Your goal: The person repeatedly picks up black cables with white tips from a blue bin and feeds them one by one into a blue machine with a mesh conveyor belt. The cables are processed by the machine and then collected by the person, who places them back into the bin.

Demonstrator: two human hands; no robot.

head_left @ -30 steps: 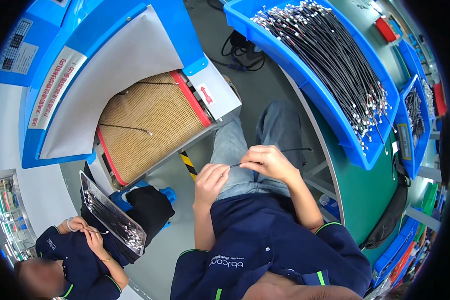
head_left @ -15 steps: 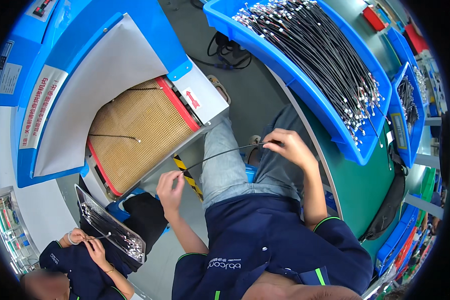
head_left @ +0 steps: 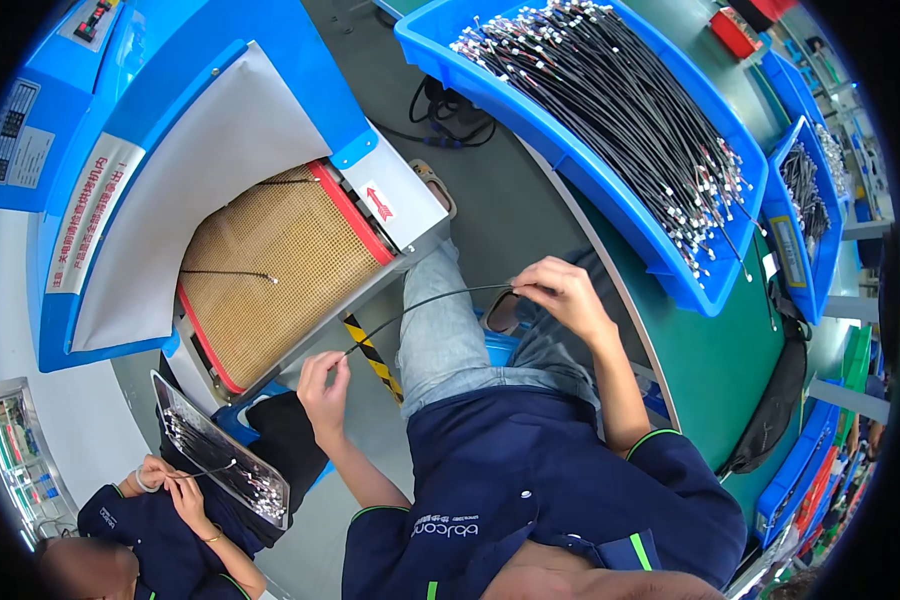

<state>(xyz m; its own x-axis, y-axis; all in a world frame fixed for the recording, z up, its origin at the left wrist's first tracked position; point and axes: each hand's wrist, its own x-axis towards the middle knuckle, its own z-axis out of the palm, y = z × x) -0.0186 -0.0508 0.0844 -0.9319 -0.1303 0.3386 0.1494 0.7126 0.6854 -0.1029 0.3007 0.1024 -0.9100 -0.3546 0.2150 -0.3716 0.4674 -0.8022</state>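
A thin black cable (head_left: 420, 303) is stretched between my two hands in a shallow upward bow, above my lap. My left hand (head_left: 324, 392) pinches its lower left end between thumb and fingertips, beside the yellow-and-black floor tape. The right hand (head_left: 558, 290) pinches the other end, higher up, over my right leg. My fingers hide both cable tips. Ahead on the left, a brown mesh conveyor belt (head_left: 270, 235) comes out of a blue-and-white machine (head_left: 315, 60). One cable (head_left: 228, 273) lies across the belt, and a second cable (head_left: 288, 182) lies farther in.
A blue bin (head_left: 560, 150) full of black cables with white connectors stands on the green table (head_left: 670, 330) at right. Smaller blue bins (head_left: 805, 215) stand beyond it. At lower left, a co-worker (head_left: 165, 520) holds a cable near a tray (head_left: 240, 470) of cables.
Both my hands have shifted slightly left, still pinching the cable, which bows more now. The whole view has moved a little.
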